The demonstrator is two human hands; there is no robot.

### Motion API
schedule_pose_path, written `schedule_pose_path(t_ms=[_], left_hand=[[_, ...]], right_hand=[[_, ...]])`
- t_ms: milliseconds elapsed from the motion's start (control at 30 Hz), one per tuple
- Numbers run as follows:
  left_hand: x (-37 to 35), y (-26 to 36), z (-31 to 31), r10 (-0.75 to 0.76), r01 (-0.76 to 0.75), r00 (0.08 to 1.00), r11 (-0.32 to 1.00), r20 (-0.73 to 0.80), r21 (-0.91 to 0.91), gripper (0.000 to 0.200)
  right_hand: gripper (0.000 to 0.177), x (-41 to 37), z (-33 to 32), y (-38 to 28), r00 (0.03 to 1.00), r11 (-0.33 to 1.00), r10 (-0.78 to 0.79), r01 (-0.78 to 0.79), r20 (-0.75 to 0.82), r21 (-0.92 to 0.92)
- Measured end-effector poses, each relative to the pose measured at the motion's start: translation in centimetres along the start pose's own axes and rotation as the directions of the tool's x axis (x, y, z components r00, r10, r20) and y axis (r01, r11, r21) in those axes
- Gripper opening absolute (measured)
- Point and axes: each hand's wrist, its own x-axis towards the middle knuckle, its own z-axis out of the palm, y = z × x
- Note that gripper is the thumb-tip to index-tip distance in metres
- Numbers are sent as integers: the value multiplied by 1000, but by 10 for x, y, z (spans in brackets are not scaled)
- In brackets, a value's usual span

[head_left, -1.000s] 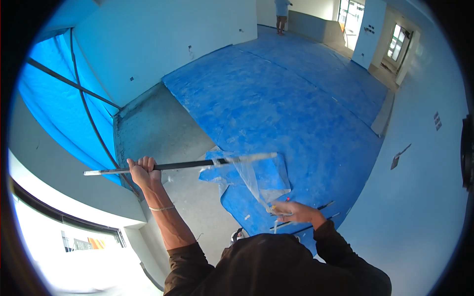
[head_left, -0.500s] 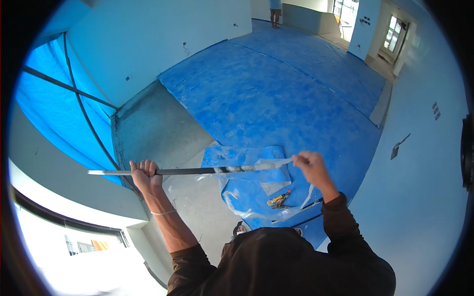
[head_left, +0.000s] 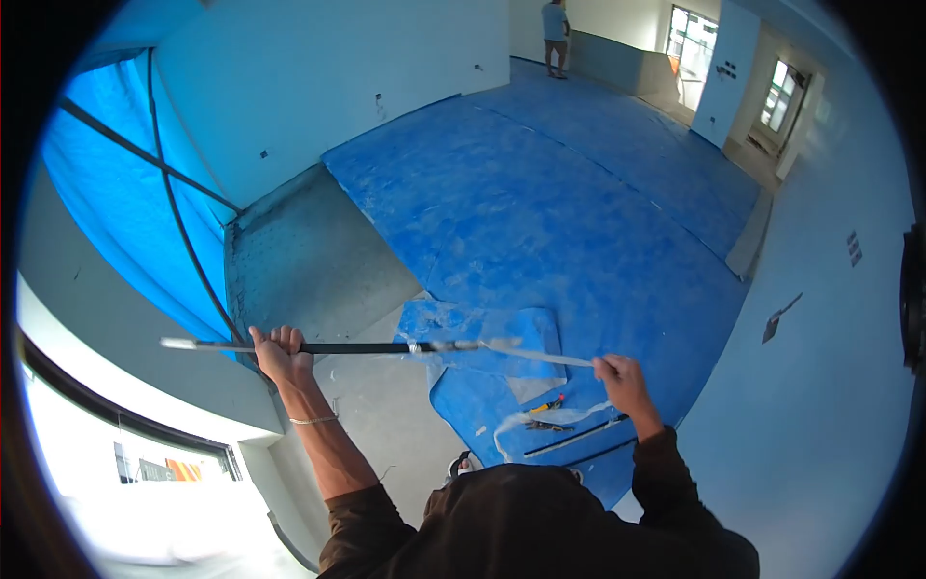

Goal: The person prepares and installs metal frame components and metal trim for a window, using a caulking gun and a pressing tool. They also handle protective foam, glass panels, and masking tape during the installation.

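Note:
My left hand [head_left: 282, 357] is closed around a long dark bar [head_left: 362, 348], held level across in front of me. A pale tip of the bar sticks out past that fist on the left. Toward its right end, whitish wrapping is wound on the bar, blurred by motion. From there a pale plastic strip [head_left: 550, 357] stretches to my right hand [head_left: 625, 379], whose fingers pinch it. Loose plastic strip [head_left: 506, 425] trails down onto the floor below. Close by lie a yellow-handled tool [head_left: 548, 404] and what looks like pliers [head_left: 548, 426].
More dark bars [head_left: 574, 439] lie on the floor near my feet. Blue sheeting [head_left: 569, 232] covers much of the floor, with bare concrete [head_left: 309, 241] at left. Dark poles [head_left: 174, 198] cross before a blue tarp [head_left: 96, 183]. A person [head_left: 555, 39] stands far back.
My right hand has moved right and down, and the strip between it and the bar is longer. The bar's right end is blurred. My view has shifted slightly; the far person shows more fully.

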Motion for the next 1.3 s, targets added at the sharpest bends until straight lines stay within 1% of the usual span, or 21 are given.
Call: schedule_pose_path(t_ms=[100, 200, 267, 400, 467, 533, 600, 667, 700, 767, 800, 867, 900, 1000, 1033, 1100, 1133, 1200, 1233, 1267, 1300], left_hand=[[3, 20, -6, 32, -32, 999, 994, 1, 109, 44], [9, 15, -7, 12, -12, 1000, 989, 2, 147, 43], [9, 10, -8, 25, -22, 1000, 985, -18, 170, 43], [11, 13, -3, 67, -61, 997, 984, -32, 168, 42], [6, 10, 1, 72, -77, 997, 977, 30, 197, 43], [9, 6, 3, 11, -18, 999, 991, 52, 135, 43], [3, -2, 7, -43, 38, 997, 996, 61, 82, 43], [-6, -14, 21, -61, 47, 991, 992, 122, 114, 44], [-14, -21, 30, -41, 26, 993, 991, 109, 132, 44], [-17, -23, 34, 7, -26, 995, 983, 103, 181, 44], [-16, -21, 37, 57, -77, 994, 970, 93, 231, 44], [-8, -10, 32, -31, 6, 991, 982, 130, 191, 44], [-7, -8, 25, -128, 103, 979, 982, 158, 158, 45], [-10, -8, 19, -147, 134, 976, 987, 163, 88, 45], [-9, -8, 21, -146, 134, 975, 988, 170, 78, 45], [-10, -5, 24, -41, 40, 996, 999, 75, 27, 44], [-16, -5, 27, -27, 25, 998, 999, 63, 24, 44], [-27, -9, 33, 65, -105, 986, 957, 152, 270, 43], [-22, -8, 28, 7, -48, 986, 970, 168, 239, 42], [-17, -7, 24, -2, -41, 985, 968, 170, 247, 42], [-11, -7, 19, -81, 57, 980, 989, 179, 138, 42]], right_hand=[[42, 2, -36, 14, 976, 990, 143, -141, -166, 22], [45, 8, -60, 11, 985, 991, 61, -79, -161, -106], [48, 6, -54, 19, 963, 987, 57, -94, -262, -131], [47, -1, -68, 30, 983, 984, 44, -73, -176, -161], [41, -14, -64, 53, 985, 949, 160, -138, 57, -283], [35, -20, -34, 50, 994, 938, -92, 69, -52, -339], [50, -17, -4, 1, 993, 990, 98, -103, 60, 93], [48, -11, 38, -46, 973, 931, -225, 202, 42, 303], [48, -13, 41, -63, 975, 933, -220, 200, 33, 300], [30, -14, 35, -98, 885, 834, 53, -295, 463, 466], [30, -15, 28, -103, 886, 831, 47, -292, 462, 474], [22, -19, 4, -104, 966, 962, -70, -1, 249, 274], [24, -8, -14, -114, 979, 961, -35, -22, 201, 276], [22, 12, -4, -82, 983, 975, 61, -96, 171, 201], [22, 4, 6, -78, 985, 977, 52, -85, 164, 198], [25, -19, 30, -73, 912, 971, -188, 118, 363, 206], [25, -16, 21, -91, 905, 970, -196, 122, 378, 211], [24, -15, -5, -124, 867, 925, -231, 56, 442, 376], [19, 0, -12, -100, 953, 879, -103, -47, 284, 474], [19, 10, -1, -85, 956, 878, -93, -53, 280, 475], [18, 18, 8, -71, 979, 935, 35, -103, 203, 339]])
